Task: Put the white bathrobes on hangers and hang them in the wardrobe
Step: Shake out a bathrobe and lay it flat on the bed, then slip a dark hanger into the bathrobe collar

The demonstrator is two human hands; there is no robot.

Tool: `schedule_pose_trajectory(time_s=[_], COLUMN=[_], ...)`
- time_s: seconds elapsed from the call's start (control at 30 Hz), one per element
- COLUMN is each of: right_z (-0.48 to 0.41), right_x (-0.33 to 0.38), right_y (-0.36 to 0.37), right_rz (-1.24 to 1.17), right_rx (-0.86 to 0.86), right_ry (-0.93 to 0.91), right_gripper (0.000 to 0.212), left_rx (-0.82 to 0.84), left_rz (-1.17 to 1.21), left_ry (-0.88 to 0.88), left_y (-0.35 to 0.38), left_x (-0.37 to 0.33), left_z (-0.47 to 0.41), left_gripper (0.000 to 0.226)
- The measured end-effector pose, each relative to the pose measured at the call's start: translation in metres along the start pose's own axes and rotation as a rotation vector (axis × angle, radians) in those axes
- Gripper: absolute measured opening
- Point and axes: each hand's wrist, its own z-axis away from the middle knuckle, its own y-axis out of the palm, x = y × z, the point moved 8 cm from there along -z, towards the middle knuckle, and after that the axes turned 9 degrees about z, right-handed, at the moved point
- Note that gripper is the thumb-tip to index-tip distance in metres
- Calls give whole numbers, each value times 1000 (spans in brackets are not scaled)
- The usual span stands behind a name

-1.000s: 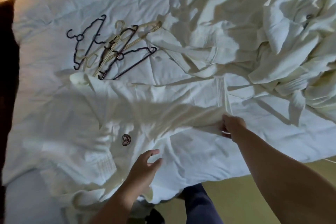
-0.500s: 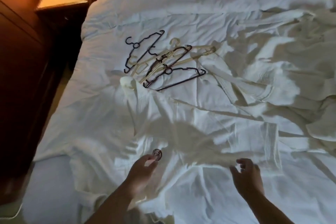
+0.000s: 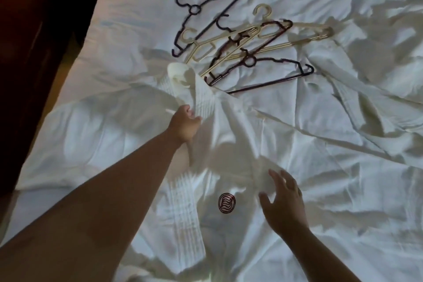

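Note:
A white bathrobe (image 3: 240, 144) with a dark red round emblem (image 3: 226, 203) lies spread on the bed. My left hand (image 3: 185, 123) reaches far forward and grips the ribbed collar of the bathrobe near its top. My right hand (image 3: 283, 204) hovers with spread fingers just right of the emblem, holding nothing. A tangle of several hangers (image 3: 240, 43), some dark and some cream, lies on the bed just beyond the collar. More white bathrobes (image 3: 366, 71) are bunched at the right.
The bed (image 3: 137, 18) with its white cover fills most of the view. Dark wooden furniture (image 3: 34, 52) runs along the bed's left side.
My left hand moved from beside the emblem up to the collar and took hold of it. My right hand let go of the robe's edge and shifted left toward the emblem. The view moved closer.

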Motion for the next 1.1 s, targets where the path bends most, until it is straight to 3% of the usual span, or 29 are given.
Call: schedule_pose_trajectory(time_s=[0.2, 0.3, 0.43, 0.5, 0.6, 0.73, 0.83, 0.9, 1.0, 1.1], right_z=[-13, -28, -67, -88, -132, -188, -222, -238, -251, -255], right_x=[5, 15, 36, 47, 58, 71, 79, 83, 88, 89], right_y=[9, 1, -22, -34, -43, -53, -53, -50, -42, -51], right_rz=[36, 27, 63, 90, 154, 257, 269, 258, 243, 282], right_rx=[36, 32, -36, -81, -101, -120, -65, -5, 88, 70], right_ry=[55, 44, -12, -42, -57, -96, -64, -20, 16, -15], right_gripper=[73, 76, 73, 71, 73, 97, 126, 133, 131, 115], left_rx=[-10, -163, -102, -97, -131, -150, -171, -176, -205, -222], left_rz=[-21, -97, -213, -274, -252, -230, -208, -234, -278, -276], left_ry=[22, 168, 179, 253, 333, 405, 408, 433, 454, 465], left_y=[7, -13, 0, 11, 17, 20, 22, 26, 28, 26], left_x=[-25, -59, -61, -53, -47, -43, -38, -41, -38, -40], left_z=[-50, -77, -106, -109, -116, -115, -118, -116, -111, -99], left_gripper=[21, 23, 25, 15, 27, 25, 26, 22, 5, 19])
